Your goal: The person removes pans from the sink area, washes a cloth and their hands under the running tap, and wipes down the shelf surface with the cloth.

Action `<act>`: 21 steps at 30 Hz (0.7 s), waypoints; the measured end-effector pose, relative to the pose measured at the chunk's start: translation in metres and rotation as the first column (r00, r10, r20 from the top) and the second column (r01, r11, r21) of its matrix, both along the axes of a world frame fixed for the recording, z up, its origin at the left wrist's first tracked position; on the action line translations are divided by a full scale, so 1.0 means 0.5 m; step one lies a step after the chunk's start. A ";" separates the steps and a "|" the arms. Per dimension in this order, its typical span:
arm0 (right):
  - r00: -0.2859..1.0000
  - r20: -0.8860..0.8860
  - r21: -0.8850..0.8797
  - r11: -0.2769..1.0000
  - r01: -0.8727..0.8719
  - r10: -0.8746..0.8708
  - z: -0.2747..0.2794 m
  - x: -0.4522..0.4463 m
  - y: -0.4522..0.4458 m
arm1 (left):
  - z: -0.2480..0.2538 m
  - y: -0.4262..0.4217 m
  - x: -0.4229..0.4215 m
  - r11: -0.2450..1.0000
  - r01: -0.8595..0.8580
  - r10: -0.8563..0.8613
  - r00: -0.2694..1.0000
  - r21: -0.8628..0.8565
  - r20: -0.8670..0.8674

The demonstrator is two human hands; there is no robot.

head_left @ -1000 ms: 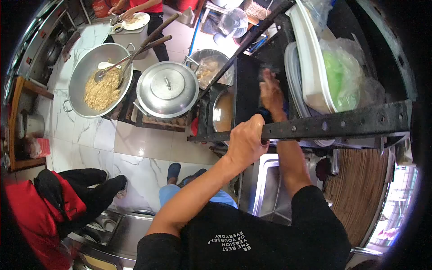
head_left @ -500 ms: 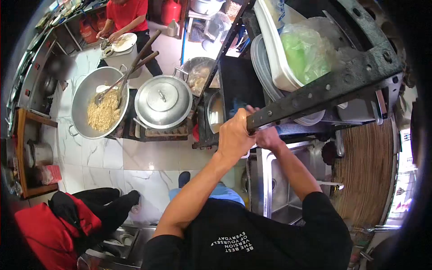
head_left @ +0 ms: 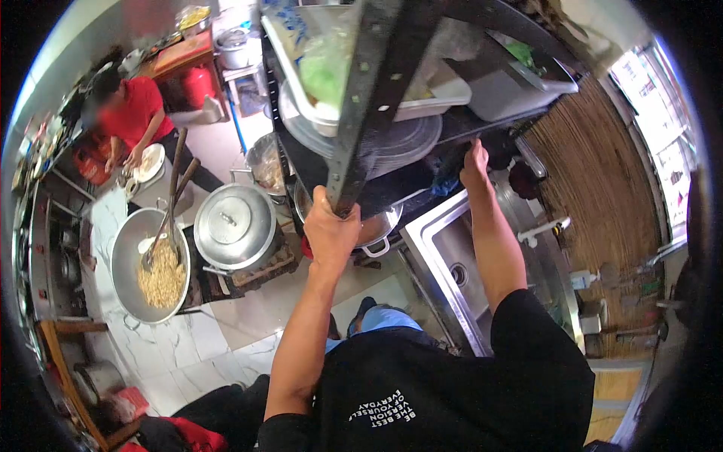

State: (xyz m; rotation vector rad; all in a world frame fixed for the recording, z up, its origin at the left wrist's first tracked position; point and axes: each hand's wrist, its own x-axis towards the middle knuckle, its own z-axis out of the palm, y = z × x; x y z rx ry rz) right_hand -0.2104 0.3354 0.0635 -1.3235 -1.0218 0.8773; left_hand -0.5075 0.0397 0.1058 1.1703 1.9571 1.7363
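Observation:
My left hand (head_left: 331, 235) is wrapped round the lower end of a black perforated metal shelf post (head_left: 361, 113). My right hand (head_left: 475, 164) is raised at the front edge of the black shelf, over the back of the sink. Its fingers look curled, but what they grip is hidden. Just left of it, a crumpled blue item (head_left: 446, 185) shows under the shelf; whether the hand touches it I cannot tell. Above my hands, the shelf holds a white tub (head_left: 433, 105) with a green plastic bag (head_left: 325, 75), stacked round lids (head_left: 407, 143) and a grey tray (head_left: 506, 94).
A steel sink (head_left: 444, 248) with a tap (head_left: 544, 232) lies below my right arm. On the left are a wok of chopped food (head_left: 120, 264) with long utensils, and a lidded pot (head_left: 235, 218). Beyond, a person in red (head_left: 139, 113) handles a plate. Another person's dark clothing (head_left: 226, 407) shows lower left.
The view has turned and shifted right. My right hand has moved away from my left, rightward along the shelf edge. My left hand still grips the post.

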 end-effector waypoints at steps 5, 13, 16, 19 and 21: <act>0.970 -0.237 -0.269 0.963 -0.009 -0.057 0.190 -0.053 -0.046 | -0.013 0.009 0.006 0.998 -0.026 0.027 0.999 0.064 -0.021; 0.184 0.969 0.207 0.946 -0.251 -0.163 -0.031 -0.001 0.056 | 0.000 0.011 0.015 0.995 -0.065 0.066 0.998 0.069 -0.012; 0.132 0.990 0.089 0.953 -0.289 -0.052 -0.052 -0.070 -0.013 | -0.001 0.010 0.023 0.994 -0.096 0.098 0.995 0.043 -0.035; 0.133 0.990 0.097 0.937 -0.335 -0.055 -0.071 -0.093 -0.015 | -0.019 0.017 0.021 0.990 -0.137 0.138 0.990 0.021 -0.036; 0.121 0.993 0.046 0.895 -0.443 0.009 -0.048 -0.139 -0.082 | -0.025 0.021 0.023 0.989 -0.143 0.144 0.989 0.026 -0.040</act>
